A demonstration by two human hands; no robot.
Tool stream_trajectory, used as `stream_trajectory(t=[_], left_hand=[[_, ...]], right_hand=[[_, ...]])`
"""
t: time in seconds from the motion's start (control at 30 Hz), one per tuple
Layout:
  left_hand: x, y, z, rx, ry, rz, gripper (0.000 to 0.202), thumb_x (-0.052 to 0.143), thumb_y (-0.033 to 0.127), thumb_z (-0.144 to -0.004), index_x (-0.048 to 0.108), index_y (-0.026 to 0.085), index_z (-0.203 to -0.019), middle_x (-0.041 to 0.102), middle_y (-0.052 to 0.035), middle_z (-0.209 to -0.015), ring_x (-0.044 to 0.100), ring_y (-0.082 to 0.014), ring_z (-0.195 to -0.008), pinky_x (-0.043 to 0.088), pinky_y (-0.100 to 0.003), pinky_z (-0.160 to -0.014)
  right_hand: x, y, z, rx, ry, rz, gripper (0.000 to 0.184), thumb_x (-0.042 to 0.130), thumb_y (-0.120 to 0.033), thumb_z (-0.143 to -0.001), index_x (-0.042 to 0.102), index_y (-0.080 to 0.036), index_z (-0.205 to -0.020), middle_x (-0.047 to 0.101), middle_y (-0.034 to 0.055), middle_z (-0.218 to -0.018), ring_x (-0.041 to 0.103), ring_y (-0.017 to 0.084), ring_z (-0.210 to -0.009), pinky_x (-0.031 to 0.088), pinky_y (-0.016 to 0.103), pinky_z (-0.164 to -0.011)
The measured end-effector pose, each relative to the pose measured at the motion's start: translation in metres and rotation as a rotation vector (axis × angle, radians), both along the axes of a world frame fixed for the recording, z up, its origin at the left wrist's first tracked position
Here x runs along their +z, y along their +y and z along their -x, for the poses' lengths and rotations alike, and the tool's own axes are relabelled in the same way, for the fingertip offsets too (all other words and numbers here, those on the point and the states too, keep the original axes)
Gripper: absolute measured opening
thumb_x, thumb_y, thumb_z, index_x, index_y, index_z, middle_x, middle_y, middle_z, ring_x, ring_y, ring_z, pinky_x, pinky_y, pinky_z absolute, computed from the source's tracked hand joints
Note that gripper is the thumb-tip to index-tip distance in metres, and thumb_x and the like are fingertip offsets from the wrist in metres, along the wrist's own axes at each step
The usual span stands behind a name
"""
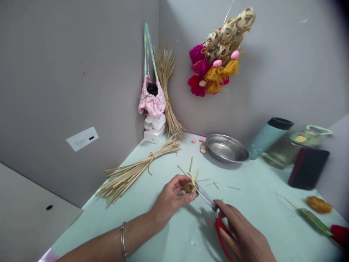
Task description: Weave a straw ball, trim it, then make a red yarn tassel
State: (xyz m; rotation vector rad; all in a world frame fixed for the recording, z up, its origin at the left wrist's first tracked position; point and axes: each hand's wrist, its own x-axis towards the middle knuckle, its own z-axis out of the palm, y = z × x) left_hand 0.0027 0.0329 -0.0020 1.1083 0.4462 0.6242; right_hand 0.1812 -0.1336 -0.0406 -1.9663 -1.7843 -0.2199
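Red-handled scissors (207, 198) fill your right grip (242, 227), pointing up and left with their tips at the straw strips (196, 176) that stick out of a small woven ball (190, 187). Your left grip (169, 197) is narrow, holding that ball over the middle of the pale green worktop (259, 203); you wear a silver bangle (122, 239) on that side. Loose straw pieces (191, 164) lie just beyond the ball. Left of them you have a tied straw bundle (140, 166), and farther back a steel bowl (227, 148). To your right, a dark-screened phone (310, 169) stands tilted near a teal tumbler (268, 136)
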Motion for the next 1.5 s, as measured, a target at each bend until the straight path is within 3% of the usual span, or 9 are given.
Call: stream_trajectory(t=[0.17, 0.3, 0.43, 0.63, 0.77, 1.0, 1.3, 1.5], left_hand=[[0.000, -0.003, 0.001, -0.018, 0.038, -0.003, 0.036, 0.079, 0.027, -0.073, 0.059, 0.018, -0.103, 0.064, -0.0034, -0.099, 0.057, -0.0163, -0.098, 0.042, -0.029, -0.090], [0.002, -0.004, 0.001, -0.025, 0.046, 0.017, 0.037, 0.080, 0.029, -0.072, 0.059, 0.019, -0.102, 0.063, -0.0027, -0.098, 0.057, -0.0159, -0.097, 0.042, -0.028, -0.089], [-0.001, -0.003, 0.000, -0.009, 0.076, 0.031, 0.039, 0.081, 0.029, -0.070, 0.060, 0.018, -0.101, 0.064, -0.0035, -0.099, 0.057, -0.0171, -0.099, 0.042, -0.029, -0.091], [-0.012, 0.001, -0.003, 0.007, 0.133, 0.062, 0.041, 0.083, 0.030, -0.067, 0.062, 0.017, -0.100, 0.065, -0.0041, -0.098, 0.058, -0.0165, -0.097, 0.043, -0.030, -0.092], [-0.014, 0.003, -0.006, -0.028, 0.182, 0.125, 0.043, 0.084, 0.034, -0.065, 0.062, 0.015, -0.097, 0.062, -0.0045, -0.094, 0.059, -0.0167, -0.089, 0.048, -0.033, -0.086], [-0.011, 0.004, -0.006, -0.064, 0.195, 0.085, 0.042, 0.080, 0.040, -0.070, 0.061, 0.014, -0.097, 0.063, -0.0048, -0.088, 0.060, -0.0162, -0.081, 0.050, -0.034, -0.084], [-0.020, -0.004, -0.004, -0.042, 0.170, -0.016, 0.038, 0.082, 0.033, -0.069, 0.059, 0.018, -0.095, 0.064, -0.0046, -0.099, 0.056, -0.0175, -0.096, 0.042, -0.028, -0.087], [-0.015, -0.006, -0.003, -0.050, 0.157, 0.080, 0.036, 0.082, 0.032, -0.069, 0.058, 0.018, -0.092, 0.063, -0.0026, -0.093, 0.057, -0.0158, -0.091, 0.042, -0.029, -0.086]], right_hand=[[-0.001, 0.002, 0.001, -0.066, -0.277, -0.039, 0.040, 0.029, -0.034, -0.101, 0.047, -0.023, -0.135, 0.070, 0.0103, -0.104, 0.074, 0.019, -0.079, 0.056, 0.021, -0.051], [0.005, 0.003, 0.005, -0.076, -0.366, -0.039, 0.041, 0.025, -0.031, -0.102, 0.047, -0.021, -0.135, 0.072, 0.0092, -0.097, 0.074, 0.018, -0.069, 0.052, 0.021, -0.040], [0.014, 0.004, 0.008, -0.010, -0.309, -0.017, 0.041, 0.022, -0.029, -0.103, 0.048, -0.019, -0.132, 0.074, 0.0075, -0.091, 0.075, 0.016, -0.064, 0.051, 0.018, -0.037], [0.019, 0.006, 0.009, 0.058, -0.190, 0.052, 0.038, 0.031, -0.017, -0.095, 0.057, -0.016, -0.122, 0.079, 0.0087, -0.093, 0.077, 0.018, -0.061, 0.057, 0.021, -0.046], [0.015, 0.004, 0.007, 0.038, -0.042, 0.219, 0.040, 0.037, -0.022, -0.093, 0.063, -0.015, -0.121, 0.080, 0.0102, -0.100, 0.078, 0.022, -0.072, 0.060, 0.023, -0.055], [0.017, 0.002, 0.005, -0.010, 0.172, 0.401, 0.041, 0.037, -0.033, -0.098, 0.058, -0.020, -0.130, 0.077, 0.0078, -0.112, 0.076, 0.024, -0.090, 0.060, 0.028, -0.072], [0.026, 0.009, 0.017, -0.059, 0.085, 0.324, 0.039, 0.045, -0.046, -0.095, 0.056, -0.024, -0.125, 0.076, 0.0086, -0.107, 0.077, 0.025, -0.077, 0.061, 0.032, -0.062], [0.026, 0.007, 0.017, -0.009, 0.194, 0.302, 0.031, 0.046, -0.038, -0.097, 0.056, -0.025, -0.123, 0.077, 0.0075, -0.102, 0.077, 0.022, -0.075, 0.059, 0.026, -0.062]])
